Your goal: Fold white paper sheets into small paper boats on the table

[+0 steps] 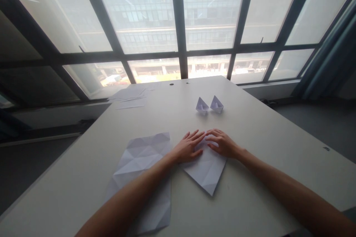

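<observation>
Both hands rest on a white, partly folded sheet of paper (207,170) lying in the middle of the table. My left hand (187,146) lies flat on its upper left part with the fingers stretched out. My right hand (222,142) presses on its upper edge, fingers slightly bent and spread, the fingertips of both hands nearly meeting. A larger creased white sheet (141,177) lies flat to the left, partly under my left forearm. Two small folded paper boats (202,106) (217,104) stand side by side farther back on the table.
The pale table (264,133) runs up to a wall of large windows (178,26). Several loose white sheets (130,96) lie at the table's far left corner. A blue curtain (330,59) hangs at the right. Dark floor shows on both sides.
</observation>
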